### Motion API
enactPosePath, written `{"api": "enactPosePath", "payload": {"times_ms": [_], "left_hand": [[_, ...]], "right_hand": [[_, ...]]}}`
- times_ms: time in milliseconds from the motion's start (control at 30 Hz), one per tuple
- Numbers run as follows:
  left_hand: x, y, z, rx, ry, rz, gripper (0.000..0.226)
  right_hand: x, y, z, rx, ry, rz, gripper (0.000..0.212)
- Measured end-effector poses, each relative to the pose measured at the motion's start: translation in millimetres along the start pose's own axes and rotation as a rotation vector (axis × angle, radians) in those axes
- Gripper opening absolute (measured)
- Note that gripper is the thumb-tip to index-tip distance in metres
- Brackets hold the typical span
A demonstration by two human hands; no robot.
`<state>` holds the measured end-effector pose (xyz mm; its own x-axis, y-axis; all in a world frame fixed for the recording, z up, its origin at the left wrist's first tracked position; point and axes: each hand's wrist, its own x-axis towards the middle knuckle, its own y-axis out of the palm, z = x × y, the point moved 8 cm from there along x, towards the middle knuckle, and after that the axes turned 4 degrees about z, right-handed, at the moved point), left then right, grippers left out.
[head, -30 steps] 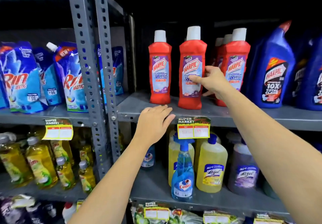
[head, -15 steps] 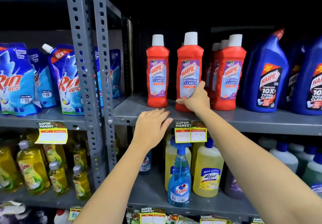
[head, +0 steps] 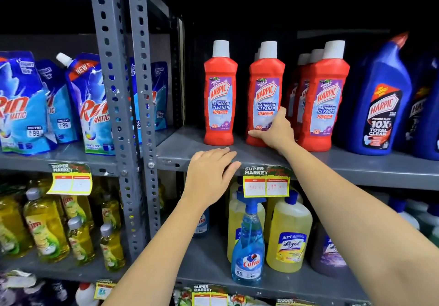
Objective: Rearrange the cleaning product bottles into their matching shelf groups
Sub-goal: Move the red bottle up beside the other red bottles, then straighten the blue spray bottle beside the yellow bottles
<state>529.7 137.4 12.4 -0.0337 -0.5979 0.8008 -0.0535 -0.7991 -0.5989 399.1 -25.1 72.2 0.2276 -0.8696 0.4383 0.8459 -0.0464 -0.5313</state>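
Note:
Red Harpic bathroom cleaner bottles with white caps stand on a grey metal shelf (head: pixel 356 163). One stands alone at the left (head: pixel 219 101). My right hand (head: pixel 275 131) grips the base of the middle red bottle (head: pixel 266 87), thumb across its front. A row of the same red bottles (head: pixel 325 96) stands just right of it. My left hand (head: pixel 211 172) lies flat on the shelf's front edge, palm down, holding nothing. Blue Harpic bottles (head: pixel 380 101) stand at the far right.
Below are a blue Colin spray bottle (head: pixel 248 248), yellow Lizol bottles (head: pixel 288 236) and a purple one. Rin pouches (head: pixel 92 106) and yellow dish liquid bottles (head: pixel 45 229) fill the left rack, behind perforated grey uprights (head: pixel 133 115). Price tags (head: pixel 266 182) hang on shelf edges.
My right hand slid from the middle red bottle's label down to its base. The left hand stayed on the shelf edge. The view shifted slightly.

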Motion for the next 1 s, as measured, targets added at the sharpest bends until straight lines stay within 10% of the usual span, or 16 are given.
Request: {"api": "enactPosePath", "payload": {"times_ms": [733, 1000], "left_hand": [[-2.3, 0.1, -3.2, -0.002, 0.0, 0.071, 0.049], [-79.5, -13.5, -5.3, -0.08, 0.025, -0.141, 0.043]], "right_hand": [[10.9, 7.6, -18.6, 0.251, 0.006, 0.052, 0.107], [-128.3, -83.5, 1.0, 0.61, -0.456, -0.761, 0.021]]}}
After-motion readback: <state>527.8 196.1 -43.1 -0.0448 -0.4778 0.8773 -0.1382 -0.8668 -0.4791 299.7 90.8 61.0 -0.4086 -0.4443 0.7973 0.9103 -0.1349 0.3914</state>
